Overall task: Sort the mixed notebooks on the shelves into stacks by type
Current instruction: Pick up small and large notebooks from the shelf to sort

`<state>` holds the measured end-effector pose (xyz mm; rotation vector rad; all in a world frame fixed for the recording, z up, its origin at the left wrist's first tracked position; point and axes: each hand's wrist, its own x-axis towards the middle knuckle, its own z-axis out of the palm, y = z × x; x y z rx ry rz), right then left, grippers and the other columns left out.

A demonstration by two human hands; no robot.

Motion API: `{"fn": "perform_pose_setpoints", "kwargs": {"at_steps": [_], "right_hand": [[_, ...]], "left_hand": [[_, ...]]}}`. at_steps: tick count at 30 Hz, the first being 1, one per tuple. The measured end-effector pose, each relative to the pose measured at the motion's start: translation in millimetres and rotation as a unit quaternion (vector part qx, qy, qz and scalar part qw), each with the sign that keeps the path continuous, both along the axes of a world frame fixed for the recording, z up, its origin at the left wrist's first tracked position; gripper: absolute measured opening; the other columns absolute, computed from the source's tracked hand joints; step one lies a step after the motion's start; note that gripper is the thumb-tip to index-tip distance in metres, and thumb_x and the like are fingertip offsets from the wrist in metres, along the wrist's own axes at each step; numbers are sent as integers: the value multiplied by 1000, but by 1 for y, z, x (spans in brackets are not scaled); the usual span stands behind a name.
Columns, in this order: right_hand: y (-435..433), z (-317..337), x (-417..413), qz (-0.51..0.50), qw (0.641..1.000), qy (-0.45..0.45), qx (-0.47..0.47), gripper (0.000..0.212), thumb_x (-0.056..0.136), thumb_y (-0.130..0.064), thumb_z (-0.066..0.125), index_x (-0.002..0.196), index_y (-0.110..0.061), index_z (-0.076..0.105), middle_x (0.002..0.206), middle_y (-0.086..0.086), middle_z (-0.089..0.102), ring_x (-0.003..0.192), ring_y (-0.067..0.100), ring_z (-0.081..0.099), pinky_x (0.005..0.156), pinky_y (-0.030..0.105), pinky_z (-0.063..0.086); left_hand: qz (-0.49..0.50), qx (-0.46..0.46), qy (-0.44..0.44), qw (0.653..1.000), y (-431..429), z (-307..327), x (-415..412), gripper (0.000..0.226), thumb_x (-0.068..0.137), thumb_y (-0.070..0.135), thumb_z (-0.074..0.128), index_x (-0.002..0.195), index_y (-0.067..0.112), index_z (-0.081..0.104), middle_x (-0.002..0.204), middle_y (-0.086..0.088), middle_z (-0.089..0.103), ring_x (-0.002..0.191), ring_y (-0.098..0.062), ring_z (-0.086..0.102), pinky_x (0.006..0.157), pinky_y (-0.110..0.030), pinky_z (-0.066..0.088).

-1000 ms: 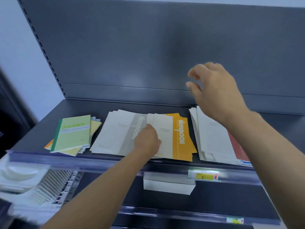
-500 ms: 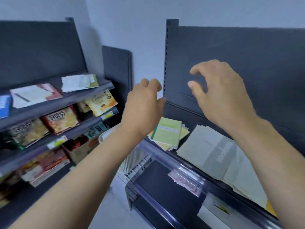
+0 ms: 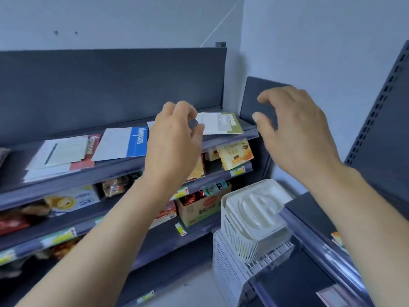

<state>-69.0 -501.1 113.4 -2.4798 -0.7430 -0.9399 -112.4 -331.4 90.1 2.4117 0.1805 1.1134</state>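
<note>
Top shelf (image 3: 106,172), centre frame: white-covered notebooks lie flat, told apart by coloured edge bands. The green notebook (image 3: 223,124) is at upper centre, the blue notebook (image 3: 124,144) left of it, and a red-banded stack (image 3: 64,155) at far left. The left grip (image 3: 174,138) overlaps the green notebook's left edge and the right grip (image 3: 294,131) hangs right of it. Both have loosely curled fingers, grasping nothing.

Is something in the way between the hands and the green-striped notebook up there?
No, nothing visible is in the way. The left hand is right in front of the white notebook with the green stripe, hiding its left edge; the right hand hovers in open air beside it. Touching or not, I cannot tell.
</note>
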Motion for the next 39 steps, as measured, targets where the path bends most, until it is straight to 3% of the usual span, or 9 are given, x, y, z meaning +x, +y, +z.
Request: {"fn": "perform_pose_setpoints", "kwargs": {"at_steps": [6, 11, 21, 24, 29, 33, 35, 37, 39], "right_hand": [[72, -10, 33, 30, 999, 10, -3, 22, 93, -14, 50, 113, -6, 56, 112, 12, 57, 105, 32, 48, 86, 38, 37], [102, -19, 74, 42, 999, 21, -13, 26, 95, -18, 47, 118, -8, 54, 118, 9, 55, 109, 27, 46, 87, 32, 33], [138, -30, 207, 73, 997, 29, -2, 27, 95, -22, 49, 119, -9, 52, 119, 10, 55, 109, 29, 48, 87, 34, 36], [141, -31, 247, 75, 996, 54, 8, 28, 96, -22, 49, 121, -10, 52, 121, 10, 53, 110, 29, 48, 89, 34, 36], [145, -61, 310, 50, 991, 125, 1, 28, 96, -23, 48, 119, -9, 52, 120, 11, 53, 108, 29, 48, 85, 36, 39], [148, -90, 347, 8, 978, 206, -37, 33, 95, -27, 50, 119, -5, 52, 121, 15, 53, 108, 33, 50, 81, 37, 41], [150, -101, 359, -9, 968, 247, -49, 36, 94, -28, 52, 120, -4, 50, 123, 16, 52, 110, 33, 49, 82, 37, 42], [152, -112, 370, -25, 955, 289, -65, 43, 93, -33, 53, 123, -4, 48, 125, 16, 51, 111, 34, 48, 81, 35, 40], [152, -122, 379, -41, 940, 330, -81, 51, 90, -41, 54, 125, -5, 46, 124, 16, 50, 110, 34, 48, 78, 34, 38]], "left_hand": [[60, -32, 36, 997, 75, -10, 15, 16, 92, 21, 56, 106, 13, 56, 107, -1, 54, 94, -18, 52, 79, -28, 41], [89, -56, 65, 992, 104, -24, 43, 17, 93, 22, 55, 107, 12, 54, 106, 1, 52, 92, -18, 51, 77, -26, 39], [161, -88, 128, 975, 140, -39, 162, 24, 92, 25, 55, 113, 12, 51, 113, -3, 51, 91, -20, 49, 74, -29, 36], [176, -117, 167, 963, 147, -49, 203, 30, 92, 27, 56, 115, 9, 49, 117, -6, 50, 86, -20, 46, 73, -30, 36], [208, -188, 264, 923, 169, -84, 259, 45, 89, 33, 60, 120, 4, 43, 119, -12, 53, 100, -30, 55, 68, -35, 39], [222, -187, 339, 895, 191, -110, 292, 50, 86, 41, 63, 117, 5, 47, 109, -12, 60, 88, -27, 58, 53, -29, 39], [226, -173, 364, 887, 198, -117, 304, 56, 83, 46, 64, 119, 7, 48, 108, -11, 60, 92, -27, 58, 59, -31, 45], [242, -164, 381, 877, 203, -121, 314, 67, 78, 53, 66, 120, 5, 45, 108, -12, 58, 98, -29, 58, 76, -38, 53], [255, -144, 400, 869, 204, -125, 322, 78, 74, 59, 66, 123, 4, 41, 112, -13, 54, 103, -30, 55, 86, -42, 51]]}}
